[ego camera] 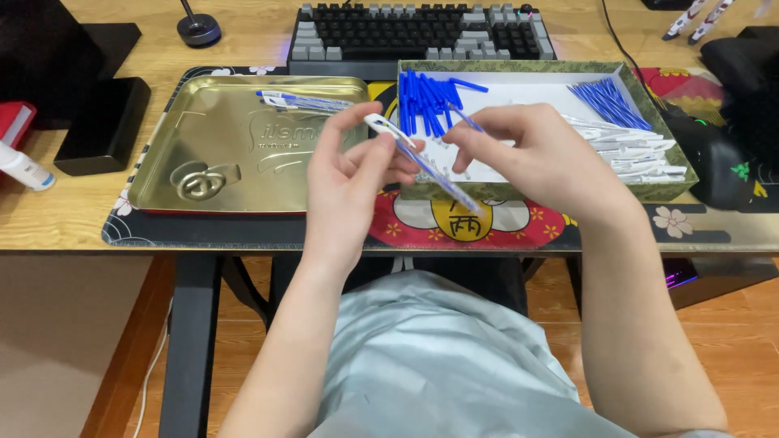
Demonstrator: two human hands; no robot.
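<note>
My left hand [345, 182] pinches a clear pen barrel [422, 162] with a white top end, held slanting down to the right above the desk's front edge. My right hand [527, 158] meets it from the right, its fingertips at the barrel's middle and holding a thin blue refill [469, 122] against it. Behind the hands stands a shallow patterned box [665, 191] with blue caps [426, 97] on the left, blue refills [608, 101] at the back right and white pen parts [633, 150] on the right. A gold metal tray [211, 146] at left holds a few finished pens [304, 101].
A keyboard [422, 32] lies behind the box. A black mouse [714, 158] sits at the right, a black block [101, 122] and a small white bottle [24, 166] at the left. A patterned desk mat [471, 223] lies under the tray and box.
</note>
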